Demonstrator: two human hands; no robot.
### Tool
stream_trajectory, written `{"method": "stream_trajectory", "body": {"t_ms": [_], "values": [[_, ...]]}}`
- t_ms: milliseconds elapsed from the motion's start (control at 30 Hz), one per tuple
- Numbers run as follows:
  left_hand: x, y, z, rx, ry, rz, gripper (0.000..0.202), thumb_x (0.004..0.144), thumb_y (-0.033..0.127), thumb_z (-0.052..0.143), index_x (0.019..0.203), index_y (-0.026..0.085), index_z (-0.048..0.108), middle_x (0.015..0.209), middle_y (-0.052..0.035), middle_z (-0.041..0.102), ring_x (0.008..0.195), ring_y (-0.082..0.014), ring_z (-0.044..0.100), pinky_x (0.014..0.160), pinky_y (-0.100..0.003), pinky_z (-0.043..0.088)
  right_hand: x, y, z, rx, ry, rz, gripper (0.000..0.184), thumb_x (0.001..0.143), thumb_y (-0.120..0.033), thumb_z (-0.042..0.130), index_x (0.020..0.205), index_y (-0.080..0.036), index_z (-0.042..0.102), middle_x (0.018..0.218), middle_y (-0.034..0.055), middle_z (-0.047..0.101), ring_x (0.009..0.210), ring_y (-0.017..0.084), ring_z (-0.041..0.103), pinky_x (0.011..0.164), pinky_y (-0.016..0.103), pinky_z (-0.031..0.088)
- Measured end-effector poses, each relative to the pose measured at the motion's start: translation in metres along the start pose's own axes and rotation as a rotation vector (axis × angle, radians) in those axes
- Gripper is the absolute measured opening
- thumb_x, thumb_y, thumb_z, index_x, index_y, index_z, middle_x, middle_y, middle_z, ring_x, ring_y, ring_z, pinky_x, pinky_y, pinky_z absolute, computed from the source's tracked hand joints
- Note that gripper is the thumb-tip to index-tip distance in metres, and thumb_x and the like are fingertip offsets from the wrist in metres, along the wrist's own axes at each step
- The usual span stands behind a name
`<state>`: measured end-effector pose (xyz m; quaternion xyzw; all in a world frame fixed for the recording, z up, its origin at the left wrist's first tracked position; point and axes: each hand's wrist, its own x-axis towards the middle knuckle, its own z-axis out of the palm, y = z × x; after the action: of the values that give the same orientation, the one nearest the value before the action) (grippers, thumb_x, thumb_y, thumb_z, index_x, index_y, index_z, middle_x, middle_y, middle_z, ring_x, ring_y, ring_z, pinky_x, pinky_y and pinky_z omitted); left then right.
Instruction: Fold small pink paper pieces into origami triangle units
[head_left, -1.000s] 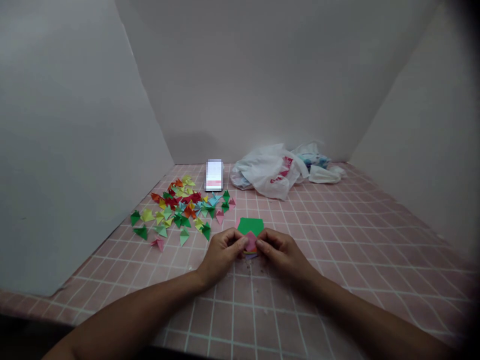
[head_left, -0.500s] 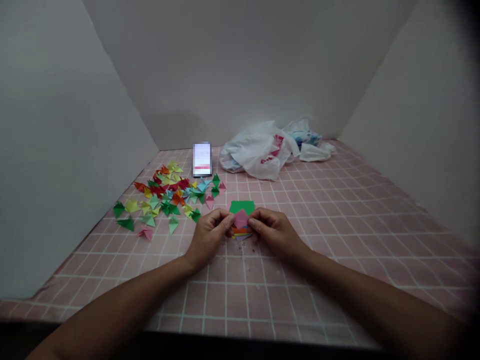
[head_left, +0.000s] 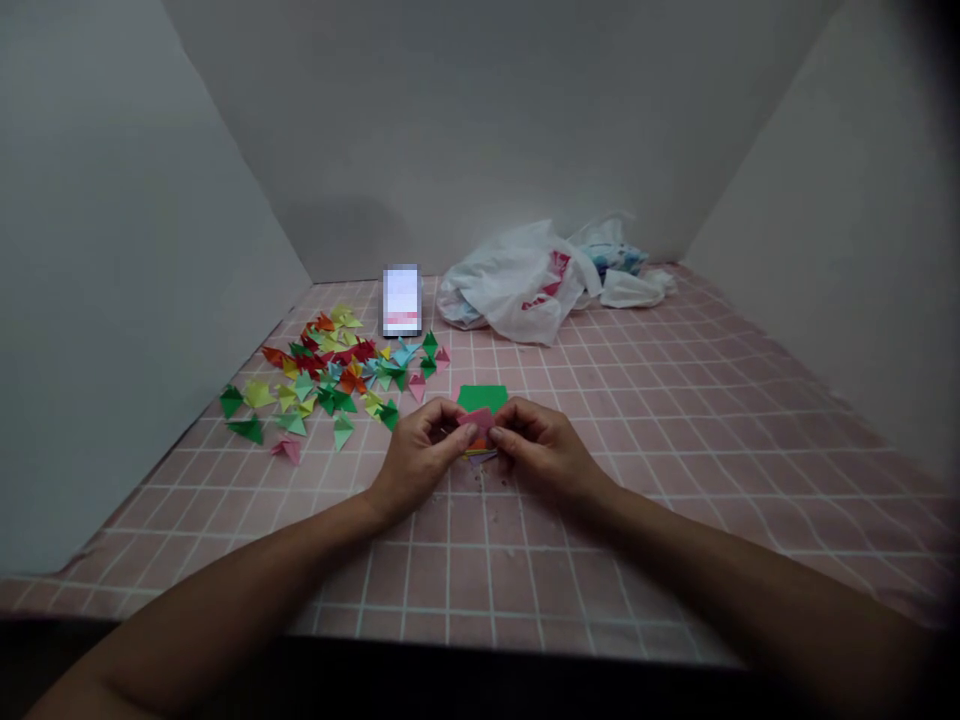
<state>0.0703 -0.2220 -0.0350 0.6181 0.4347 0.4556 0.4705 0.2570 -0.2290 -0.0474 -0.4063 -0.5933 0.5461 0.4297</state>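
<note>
Between my two hands is a small piece of folded pink paper (head_left: 477,420), pinched at both sides. My left hand (head_left: 426,445) grips its left edge between thumb and fingers. On the other side my right hand (head_left: 541,440) closes on the right edge. Beneath the paper lies a stack of coloured paper sheets (head_left: 482,397), green on top, with orange and yellow edges showing at the front; my hands partly hide it. To the left, several folded paper figures (head_left: 330,375) in green, yellow, red, orange, blue and pink lie scattered.
A lit phone (head_left: 402,300) stands upright near the back wall, its screen blurred. White plastic bags (head_left: 517,285) lie crumpled at the back centre. A pink checked cloth (head_left: 720,450) covers the table, with pale walls (head_left: 135,250) at the left, back and right.
The pink paper has tilted between my fingers and its pointed top no longer stands up as before. My hands stay close together over the stack. The whole view has shifted slightly.
</note>
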Motion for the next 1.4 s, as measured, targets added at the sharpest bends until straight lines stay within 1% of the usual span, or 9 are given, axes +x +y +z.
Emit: {"method": "stream_trajectory", "body": {"t_ms": [67,167,233,333,500,667,833,1000,1400], "values": [[-0.0007,-0.0009,0.0009,-0.015,-0.014,0.0,0.021,0.079,0.035,0.073,0.082,0.017,0.062,0.074,0.0002,0.06,0.066,-0.012,0.057,0.061,-0.024,0.046,-0.0007,0.0001,0.0012,0.017,0.008,-0.029,0.015,0.088,-0.032,0.066,0.085,-0.02,0.057,0.074,-0.002,0.058,0.054,0.01,0.055,0.051,0.027,0.044],[-0.0014,-0.0043,0.0014,-0.012,-0.017,-0.012,0.023,0.082,0.037,0.072,0.082,0.017,0.06,0.073,0.0005,0.06,0.064,-0.0117,0.057,0.059,-0.024,0.046,0.0,0.0013,0.0014,0.017,0.063,-0.141,0.014,0.087,-0.029,0.068,0.09,-0.021,0.056,0.08,-0.0022,0.058,0.06,0.01,0.054,0.055,0.027,0.044],[-0.0017,-0.0068,0.0012,0.003,-0.024,-0.001,0.022,0.083,0.036,0.072,0.083,0.017,0.06,0.074,0.0002,0.06,0.065,-0.0118,0.058,0.059,-0.024,0.047,0.0009,0.0027,0.0005,-0.031,0.087,-0.211,0.013,0.088,-0.027,0.068,0.092,-0.022,0.056,0.082,-0.002,0.058,0.063,0.01,0.054,0.057,0.027,0.044],[-0.0018,-0.0087,0.0008,0.029,-0.049,0.02,0.017,0.083,0.032,0.071,0.085,0.017,0.063,0.075,-0.0001,0.062,0.066,-0.0118,0.059,0.061,-0.024,0.048,0.0009,0.0038,-0.001,-0.11,0.09,-0.258,0.01,0.089,-0.027,0.066,0.093,-0.022,0.058,0.08,-0.0013,0.058,0.064,0.012,0.054,0.058,0.028,0.043],[-0.002,-0.0069,0.0013,0.035,-0.056,0.013,0.016,0.082,0.031,0.071,0.087,0.017,0.067,0.075,-0.0003,0.063,0.067,-0.0123,0.06,0.062,-0.025,0.049,-0.0022,-0.0001,0.0,-0.155,0.103,-0.242,0.008,0.09,-0.027,0.066,0.089,-0.021,0.061,0.079,-0.0004,0.059,0.066,0.012,0.054,0.059,0.029,0.043],[-0.0019,-0.0033,0.0032,-0.097,-0.076,-0.08,0.018,0.079,0.032,0.075,0.086,0.016,0.068,0.073,0.0008,0.064,0.065,-0.0108,0.059,0.061,-0.023,0.048,-0.0016,-0.0004,0.0014,-0.108,0.125,-0.24,0.011,0.089,-0.027,0.068,0.091,-0.022,0.058,0.082,-0.0009,0.058,0.067,0.013,0.054,0.059,0.029,0.043],[-0.0014,-0.0027,0.0047,-0.197,-0.071,-0.135,0.017,0.076,0.029,0.077,0.085,0.016,0.069,0.076,-0.0003,0.069,0.066,-0.0099,0.061,0.062,-0.021,0.048,0.0001,0.0016,0.0009,-0.05,0.127,-0.187,0.013,0.087,-0.026,0.067,0.09,-0.022,0.055,0.078,-0.0022,0.056,0.063,0.012,0.053,0.057,0.029,0.041],[-0.0021,-0.003,0.0048,-0.184,-0.073,-0.129,0.016,0.077,0.029,0.076,0.086,0.017,0.069,0.079,-0.0014,0.071,0.068,-0.0109,0.063,0.064,-0.023,0.05,-0.001,0.0,0.0013,-0.066,0.125,-0.206,0.01,0.088,-0.025,0.066,0.087,-0.021,0.057,0.077,-0.0015,0.057,0.066,0.012,0.053,0.059,0.029,0.042],[-0.0032,-0.0019,0.0046,-0.141,-0.047,-0.131,0.015,0.079,0.028,0.075,0.086,0.017,0.068,0.074,-0.0001,0.068,0.064,-0.0104,0.061,0.061,-0.023,0.051,-0.0033,0.0006,0.001,-0.158,0.148,-0.25,0.009,0.089,-0.023,0.066,0.088,-0.022,0.058,0.078,-0.0014,0.056,0.065,0.012,0.051,0.058,0.029,0.042]]}}
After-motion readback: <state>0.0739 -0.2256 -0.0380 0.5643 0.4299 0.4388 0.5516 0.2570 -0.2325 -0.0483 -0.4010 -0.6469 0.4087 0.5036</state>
